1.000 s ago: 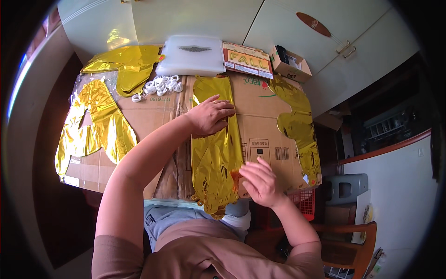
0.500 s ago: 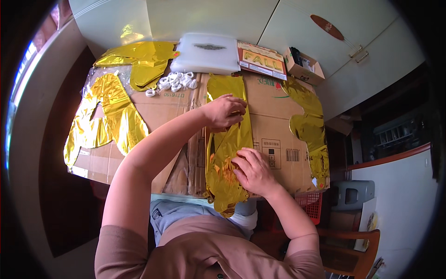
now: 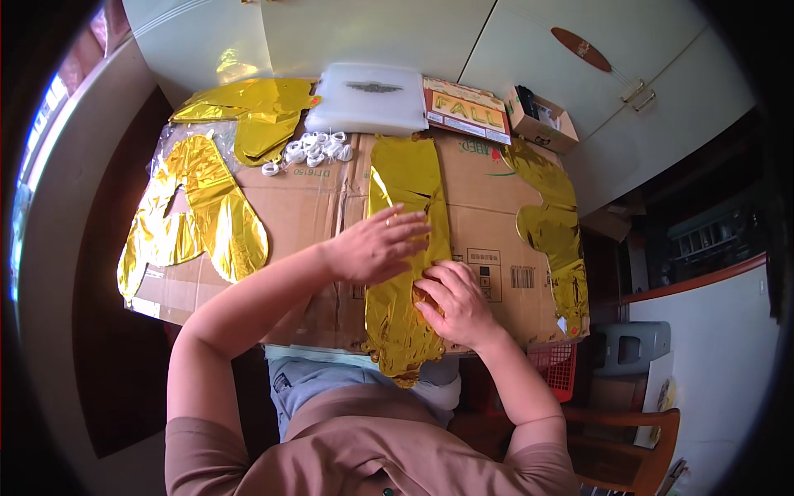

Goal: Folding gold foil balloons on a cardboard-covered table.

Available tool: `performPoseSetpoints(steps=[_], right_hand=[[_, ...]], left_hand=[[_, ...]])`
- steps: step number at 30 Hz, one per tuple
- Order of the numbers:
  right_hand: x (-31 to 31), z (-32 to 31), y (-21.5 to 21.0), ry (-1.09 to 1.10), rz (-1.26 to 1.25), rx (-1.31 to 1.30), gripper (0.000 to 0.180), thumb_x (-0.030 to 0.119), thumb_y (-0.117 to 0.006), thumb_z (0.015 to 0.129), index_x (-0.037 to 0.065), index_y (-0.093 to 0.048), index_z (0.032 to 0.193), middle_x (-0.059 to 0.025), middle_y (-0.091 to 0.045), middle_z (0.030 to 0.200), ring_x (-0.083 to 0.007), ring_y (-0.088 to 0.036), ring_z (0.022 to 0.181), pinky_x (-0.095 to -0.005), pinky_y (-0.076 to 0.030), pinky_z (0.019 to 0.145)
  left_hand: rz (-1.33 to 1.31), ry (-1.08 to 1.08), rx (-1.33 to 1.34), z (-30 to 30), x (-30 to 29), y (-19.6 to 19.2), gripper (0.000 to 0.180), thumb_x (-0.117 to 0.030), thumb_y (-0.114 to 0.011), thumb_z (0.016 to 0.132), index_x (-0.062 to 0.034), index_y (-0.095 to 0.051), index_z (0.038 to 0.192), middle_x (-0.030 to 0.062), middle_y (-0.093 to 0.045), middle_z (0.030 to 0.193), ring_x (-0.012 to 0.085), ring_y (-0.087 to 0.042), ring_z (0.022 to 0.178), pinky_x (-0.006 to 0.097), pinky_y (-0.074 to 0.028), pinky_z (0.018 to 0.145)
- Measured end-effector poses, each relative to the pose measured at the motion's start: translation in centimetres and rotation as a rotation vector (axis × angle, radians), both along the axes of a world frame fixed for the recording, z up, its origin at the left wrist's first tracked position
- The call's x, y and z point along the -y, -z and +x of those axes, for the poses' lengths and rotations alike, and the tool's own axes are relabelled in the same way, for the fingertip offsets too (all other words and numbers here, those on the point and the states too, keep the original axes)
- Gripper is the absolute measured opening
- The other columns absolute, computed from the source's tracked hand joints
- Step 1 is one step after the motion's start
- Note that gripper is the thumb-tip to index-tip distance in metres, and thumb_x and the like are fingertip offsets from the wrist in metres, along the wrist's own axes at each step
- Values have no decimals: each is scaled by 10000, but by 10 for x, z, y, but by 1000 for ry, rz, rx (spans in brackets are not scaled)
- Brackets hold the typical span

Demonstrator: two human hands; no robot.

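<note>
Fingers of left hand (image 3: 376,245) flat, released, on the long gold foil balloon (image 3: 407,190); it has slid nearer since earlier. Right hand (image 3: 455,302) fingertips press the foil, no longer lifted.

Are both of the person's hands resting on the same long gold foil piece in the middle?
Yes, the left hand and the right hand both lie flat on the long gold foil piece stretched across the cardboard.

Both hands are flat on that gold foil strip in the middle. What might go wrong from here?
The foil strip hangs over the table's near edge, so it might slide off if the left hand and right hand lift. Pressing hard could crease or tear the thin foil. A sweeping forearm might scatter the white rings.
</note>
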State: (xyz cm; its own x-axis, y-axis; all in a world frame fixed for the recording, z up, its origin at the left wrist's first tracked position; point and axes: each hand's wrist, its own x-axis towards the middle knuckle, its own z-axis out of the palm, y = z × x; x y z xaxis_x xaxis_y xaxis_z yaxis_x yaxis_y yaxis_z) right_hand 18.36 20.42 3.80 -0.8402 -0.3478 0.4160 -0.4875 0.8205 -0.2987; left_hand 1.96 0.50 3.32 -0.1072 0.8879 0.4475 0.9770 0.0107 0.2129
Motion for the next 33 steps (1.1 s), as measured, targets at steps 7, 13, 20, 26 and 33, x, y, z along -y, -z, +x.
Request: performPoseSetpoints(steps=[7, 13, 20, 26, 33], right_hand=[[-1, -1, 5, -7, 8, -20, 311, 169, -766, 809, 58, -667, 1082, -125, -601, 1147, -327, -574, 1145, -469, -444, 1029], [0, 1, 6, -18, 16, -33, 308, 154, -767, 804, 58, -667, 1080, -123, -601, 1140, -328, -580, 1135, -455, -466, 1008], [-4, 1, 9, -25, 18, 2, 317, 175, -755, 817, 62, -666, 1100, -118, -601, 1151, -322, -570, 1160, -461, -449, 1038], [-3, 21, 5, -43, 41, -20, 467, 320, -751, 849, 56, -649, 1221, -147, -588, 1278, -339, -537, 1251, -510, -389, 1123], [1, 110, 35, -26, 185, -142, 572, 374, -736, 872, 93, -594, 1350, -130, -575, 1372, -319, -534, 1288, -499, -374, 1142]], left_hand=[[-53, 18, 127, 10, 8, 16, 471, -225, -712, 882, -48, -608, 1306, 162, -536, 1436, 347, -459, 1391, 497, -332, 1178], [40, 49, 156, -9, -4, 15, 375, -185, -696, 895, -41, -652, 1238, 172, -575, 1381, 344, -522, 1325, 475, -401, 1128], [120, 147, -81, -30, -48, 2, 307, -165, -662, 925, -60, -676, 1214, 160, -598, 1365, 329, -558, 1291, 492, -427, 1092], [1, 190, 68, -32, -49, 23, 316, -175, -628, 957, -83, -661, 1257, 148, -586, 1401, 336, -575, 1276, 511, -420, 1099], [-22, 169, 68, -29, -48, 20, 305, -182, -611, 970, -77, -661, 1251, 142, -595, 1401, 328, -582, 1267, 504, -427, 1093]])
